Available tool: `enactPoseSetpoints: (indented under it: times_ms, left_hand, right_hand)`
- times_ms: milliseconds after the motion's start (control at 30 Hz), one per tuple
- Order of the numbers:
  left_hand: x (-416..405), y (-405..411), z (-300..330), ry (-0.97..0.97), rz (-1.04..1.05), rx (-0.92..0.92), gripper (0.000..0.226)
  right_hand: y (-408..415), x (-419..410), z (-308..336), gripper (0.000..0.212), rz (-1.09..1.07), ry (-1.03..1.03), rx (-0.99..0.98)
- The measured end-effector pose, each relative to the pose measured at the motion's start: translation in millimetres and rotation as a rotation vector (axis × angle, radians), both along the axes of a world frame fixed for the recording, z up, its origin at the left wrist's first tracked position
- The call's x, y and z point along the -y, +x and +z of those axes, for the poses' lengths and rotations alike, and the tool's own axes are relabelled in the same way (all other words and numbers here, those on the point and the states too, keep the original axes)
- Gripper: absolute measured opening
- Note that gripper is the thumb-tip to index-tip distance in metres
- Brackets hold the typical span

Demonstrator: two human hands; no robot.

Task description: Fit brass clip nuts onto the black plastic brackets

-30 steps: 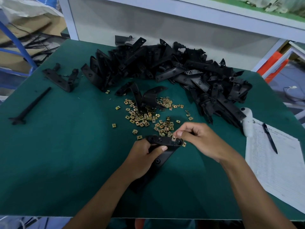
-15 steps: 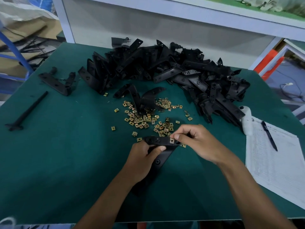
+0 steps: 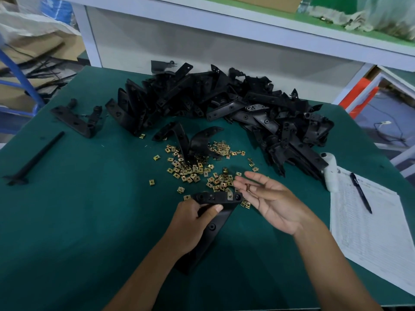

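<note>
The fingers (image 3: 210, 208) of the left hand (image 3: 190, 223) curl round the black plastic bracket (image 3: 213, 221), steadying its top bar, where 1 brass clip nut (image 3: 229, 195) sits. The right hand (image 3: 272, 202) lies palm-up, fingers straight, cradling a spare nut (image 3: 248, 187) near the tabletop's (image 3: 78, 221) middle, ready for fitting.

right hand (image 3: 269, 198) lifted off bracket (image 3: 215, 212), now palm-up (loose nut (image 3: 248, 187) on fingers), clip nut (image 3: 229, 195) seated

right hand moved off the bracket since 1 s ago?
Yes. The right hand has pulled off the held bracket toward the paper sheet, now palm-up and open, a clip nut on its fingers.
</note>
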State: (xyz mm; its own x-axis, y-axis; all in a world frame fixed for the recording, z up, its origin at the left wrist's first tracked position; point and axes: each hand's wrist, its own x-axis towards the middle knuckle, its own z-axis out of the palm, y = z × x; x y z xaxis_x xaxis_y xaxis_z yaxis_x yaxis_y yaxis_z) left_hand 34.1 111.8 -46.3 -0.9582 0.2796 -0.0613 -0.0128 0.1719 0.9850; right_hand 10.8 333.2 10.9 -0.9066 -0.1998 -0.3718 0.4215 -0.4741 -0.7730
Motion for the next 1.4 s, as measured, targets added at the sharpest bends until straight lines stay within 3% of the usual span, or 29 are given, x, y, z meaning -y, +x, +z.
enactPoseSetpoints:
  times_ms: [533,700,867,1100,1400]
  left_hand:
    - [0.8,1.1,-3.1,-0.008,-0.036,-0.008,0.026]
    - [2.5,2.8,0.8,-0.010,-0.052,-0.045,0.023]
    - [2.7,3.3,5.0,-0.033,-0.054,-0.048,0.026]
    - [-0.6,4.0,3.0,-0.090,-0.066,-0.064,0.024]
    - [-4.2,7.6,1.7,-0.126,-0.072,-0.089,0.029]
  right_hand:
    - [-1.2,11.3,15.9,0.044,-0.006,0.353,-0.079]
    - [-2.7,14.6,21.2,0.025,0.000,0.396,-0.144]
    - [-2.4,15.6,26.6,0.022,0.135,0.571,-0.265]
    - [-8.7,31.3,31.0,0.006,0.332,0.990,-0.501]
    - [-18.3,36.5,26.8,0.003,0.510,1.066,-0.520]
